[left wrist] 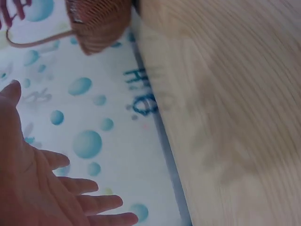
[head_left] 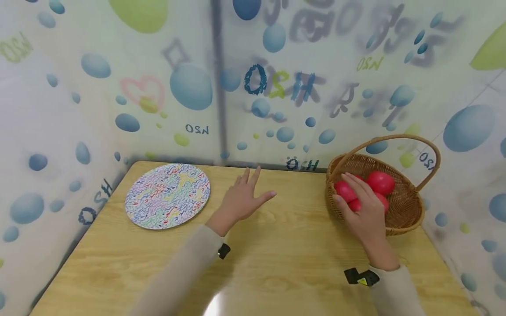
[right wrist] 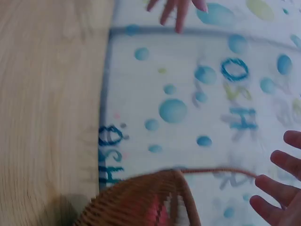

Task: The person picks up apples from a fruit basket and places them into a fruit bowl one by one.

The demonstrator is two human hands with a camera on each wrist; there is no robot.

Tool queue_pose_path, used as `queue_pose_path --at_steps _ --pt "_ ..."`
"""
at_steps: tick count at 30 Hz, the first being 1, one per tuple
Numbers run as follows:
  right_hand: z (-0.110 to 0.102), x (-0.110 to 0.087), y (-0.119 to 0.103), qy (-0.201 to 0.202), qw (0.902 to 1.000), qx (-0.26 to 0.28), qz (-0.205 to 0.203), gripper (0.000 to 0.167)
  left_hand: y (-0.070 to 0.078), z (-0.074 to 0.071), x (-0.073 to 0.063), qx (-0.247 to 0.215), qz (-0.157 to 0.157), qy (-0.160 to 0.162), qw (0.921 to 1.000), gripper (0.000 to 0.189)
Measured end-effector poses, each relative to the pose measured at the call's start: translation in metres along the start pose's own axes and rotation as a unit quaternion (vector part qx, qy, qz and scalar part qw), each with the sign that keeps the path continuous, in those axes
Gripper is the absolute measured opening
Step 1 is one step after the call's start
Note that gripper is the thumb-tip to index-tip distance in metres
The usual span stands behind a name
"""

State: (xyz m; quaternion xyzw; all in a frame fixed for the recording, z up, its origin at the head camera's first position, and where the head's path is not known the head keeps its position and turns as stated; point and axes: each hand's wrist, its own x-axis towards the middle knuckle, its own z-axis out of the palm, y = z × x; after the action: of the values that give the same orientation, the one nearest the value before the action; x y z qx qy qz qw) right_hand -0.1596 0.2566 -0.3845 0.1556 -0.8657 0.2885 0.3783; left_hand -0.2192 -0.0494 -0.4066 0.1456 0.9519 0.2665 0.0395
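Observation:
A brown wicker basket (head_left: 407,210) with an arched handle stands at the right of the table and holds several red round fruits (head_left: 381,182), whose exact kind I cannot tell. Over the basket's near left side hovers my right hand (head_left: 365,215), fingers extended and nothing held. My left hand (head_left: 242,199) is raised above the middle of the table with its fingers spread, just right of a round plate (head_left: 168,196) patterned in many colours. In the left wrist view, the spread fingers (left wrist: 99,203) hold nothing.
The pale wooden table (head_left: 276,263) meets a light curtain (head_left: 245,118) printed with blue and green drops along its back edge. More of the same cloth closes in the left and right sides.

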Motion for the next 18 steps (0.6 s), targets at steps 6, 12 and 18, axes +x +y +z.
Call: queue_pose_path --at_steps 6,12,18 --pt "-0.026 -0.01 0.03 0.123 0.9918 -0.001 0.036 0.052 0.031 0.024 0.004 -0.095 0.012 -0.02 0.9951 0.088" --pt "-0.043 -0.004 0.053 0.188 0.9749 -0.045 0.11 0.049 0.061 0.043 0.015 -0.173 0.023 -0.012 0.9845 0.079" --pt "-0.055 -0.012 0.077 0.186 0.9637 -0.055 0.184 0.051 0.083 0.064 0.02 -0.24 0.025 -0.013 0.9703 0.076"
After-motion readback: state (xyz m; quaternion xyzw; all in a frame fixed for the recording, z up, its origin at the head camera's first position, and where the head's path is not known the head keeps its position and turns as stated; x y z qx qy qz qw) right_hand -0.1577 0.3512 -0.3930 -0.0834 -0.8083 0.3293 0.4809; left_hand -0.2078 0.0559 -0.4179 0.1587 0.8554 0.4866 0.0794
